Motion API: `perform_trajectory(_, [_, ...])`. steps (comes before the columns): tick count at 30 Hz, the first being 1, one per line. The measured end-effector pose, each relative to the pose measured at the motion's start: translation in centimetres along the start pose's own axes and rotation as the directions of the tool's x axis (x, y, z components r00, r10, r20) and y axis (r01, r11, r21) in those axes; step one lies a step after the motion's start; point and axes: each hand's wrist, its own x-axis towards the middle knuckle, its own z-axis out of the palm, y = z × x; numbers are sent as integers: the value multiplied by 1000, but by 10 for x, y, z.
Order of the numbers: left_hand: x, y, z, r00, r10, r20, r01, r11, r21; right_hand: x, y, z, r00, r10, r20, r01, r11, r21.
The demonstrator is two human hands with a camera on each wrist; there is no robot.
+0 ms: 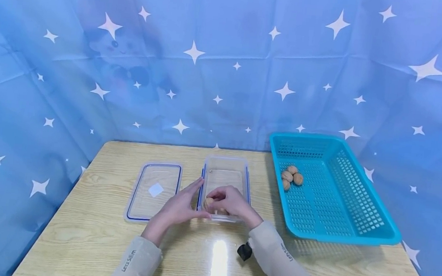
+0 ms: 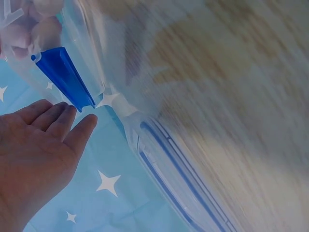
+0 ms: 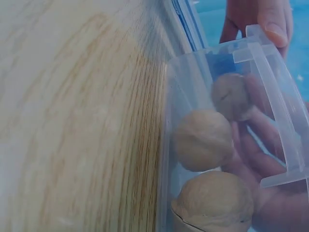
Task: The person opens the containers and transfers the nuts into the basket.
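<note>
Two hands meet at a clear plastic container [image 1: 225, 180] on the table [image 1: 88, 232]. Left hand [image 1: 179, 207], fingers straight and together, rests flat against its left wall. Right hand [image 1: 230, 201] reaches down inside with curled fingers around walnuts [image 3: 203, 140]; whether it grips them, I cannot tell. Left of both lies the lid [image 1: 154, 189].

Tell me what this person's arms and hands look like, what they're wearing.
Both hands, the left hand and the right hand, are bare, with no gloves or rings visible. Both arms wear light beige long sleeves with small dark lettering printed near the cuffs. A small black device sits at the right wrist.
</note>
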Motion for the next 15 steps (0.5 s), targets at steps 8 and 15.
perform_trajectory(8, [0, 1, 0, 1000, -18, 1, 18, 1000, -4, -3, -1, -4, 981, -73, -181, 92, 991, 97])
perform_trajectory(15, [0, 3, -1, 1000, -2, 0, 2, 1000, 8, -11, -18, -21, 968, -73, -240, 103, 988, 117])
